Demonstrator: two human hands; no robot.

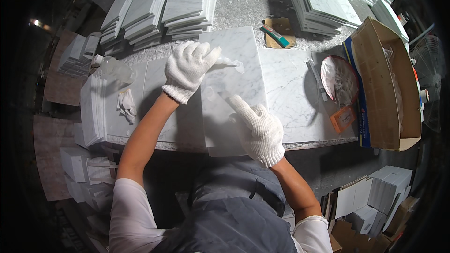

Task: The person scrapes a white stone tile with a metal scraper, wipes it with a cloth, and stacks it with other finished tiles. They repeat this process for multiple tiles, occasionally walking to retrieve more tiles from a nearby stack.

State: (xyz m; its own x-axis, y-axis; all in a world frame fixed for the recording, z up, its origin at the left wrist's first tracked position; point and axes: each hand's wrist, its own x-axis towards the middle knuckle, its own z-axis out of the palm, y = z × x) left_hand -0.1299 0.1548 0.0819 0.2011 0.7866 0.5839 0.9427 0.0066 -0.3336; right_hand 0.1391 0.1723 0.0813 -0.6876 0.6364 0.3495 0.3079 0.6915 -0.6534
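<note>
Both my hands wear white knit gloves over a grey-veined white marble tile (234,42) in front of me. My left hand (190,68) is closed above the tile's left edge, and a crumpled, translucent whitish piece (230,62) sticks out of it to the right. My right hand (260,131) is closed near the tile's right side, its index finger stretched along a thin, flat, scraper-like blade (221,94). The blade's tip is close to a pale translucent patch on the tile; I cannot tell whether they touch.
Stacks of marble tiles (190,0) stand at the back left, more (323,0) at the back right. A green-and-white box (275,36) lies on cardboard. At right are a round dish (338,79), an orange box (342,119) and a cardboard carton (384,84). A rumpled glove (126,105) lies left.
</note>
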